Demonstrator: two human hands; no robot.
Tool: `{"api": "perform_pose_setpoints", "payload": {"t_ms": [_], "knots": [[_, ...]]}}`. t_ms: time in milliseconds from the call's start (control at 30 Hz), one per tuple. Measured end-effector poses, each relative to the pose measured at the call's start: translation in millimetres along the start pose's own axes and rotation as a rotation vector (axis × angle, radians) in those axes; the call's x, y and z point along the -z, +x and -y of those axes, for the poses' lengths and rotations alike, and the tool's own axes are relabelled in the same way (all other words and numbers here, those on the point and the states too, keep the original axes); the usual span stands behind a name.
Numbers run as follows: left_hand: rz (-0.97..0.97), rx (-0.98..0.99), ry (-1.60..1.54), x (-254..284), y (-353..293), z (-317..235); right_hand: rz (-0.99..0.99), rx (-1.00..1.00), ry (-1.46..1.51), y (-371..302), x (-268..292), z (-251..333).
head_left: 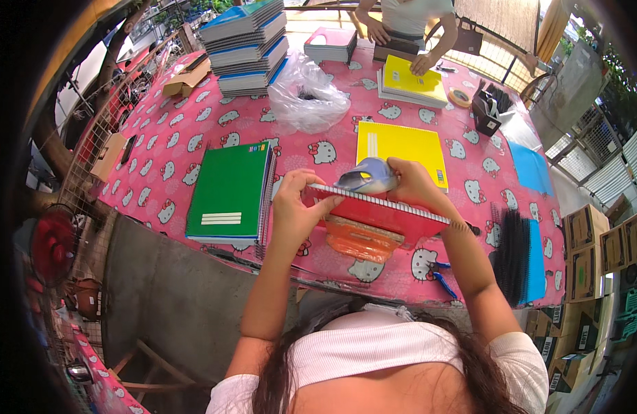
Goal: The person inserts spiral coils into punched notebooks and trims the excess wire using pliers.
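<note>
My left hand (301, 203) grips the left end of a red notebook (394, 215), fingers over its spine and thumb on the cover. The notebook is tilted, its coil-bound spine facing up, with coil sticking out past the right end. My right hand (413, 183) is closed around a rounded blue-grey handheld tool (368, 176) just behind the spine; its exact kind is unclear. Below the notebook is an orange block (363, 240) that looks wrapped in tape. Blue-handled pliers (444, 281) lie on the table near my right forearm.
Green notebooks (229, 190) lie left, a yellow notebook (401, 148) ahead. Black coils (513, 255) rest on blue sheets at right. Farther back are a tall notebook stack (246, 52), a plastic bag (308, 96), a tape roll (460, 96) and another person's hand (423, 63) on yellow notebooks.
</note>
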State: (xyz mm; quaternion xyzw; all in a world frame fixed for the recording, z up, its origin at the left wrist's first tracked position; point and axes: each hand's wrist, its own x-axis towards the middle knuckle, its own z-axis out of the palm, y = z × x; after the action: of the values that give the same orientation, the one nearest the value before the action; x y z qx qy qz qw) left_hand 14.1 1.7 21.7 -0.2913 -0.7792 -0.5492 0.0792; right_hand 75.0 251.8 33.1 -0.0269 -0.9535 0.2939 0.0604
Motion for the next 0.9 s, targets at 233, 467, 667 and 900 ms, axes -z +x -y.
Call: {"api": "perform_pose_setpoints", "payload": {"t_ms": [233, 467, 667, 900], "knots": [[0.071, 0.199, -0.316, 6, -7, 13, 0.064, 0.041, -0.044, 19, -4, -4], [0.064, 0.338, -0.436, 16, -13, 37, 0.039, -0.063, -0.065, 18, -16, -11], [0.133, 0.299, -0.964, 17, -5, 30, -0.134, -0.326, -0.477, -108, -55, -92], [0.063, 0.263, -0.850, -1, 12, 52, -0.260, -0.329, -0.551, -237, -78, -75]]}}
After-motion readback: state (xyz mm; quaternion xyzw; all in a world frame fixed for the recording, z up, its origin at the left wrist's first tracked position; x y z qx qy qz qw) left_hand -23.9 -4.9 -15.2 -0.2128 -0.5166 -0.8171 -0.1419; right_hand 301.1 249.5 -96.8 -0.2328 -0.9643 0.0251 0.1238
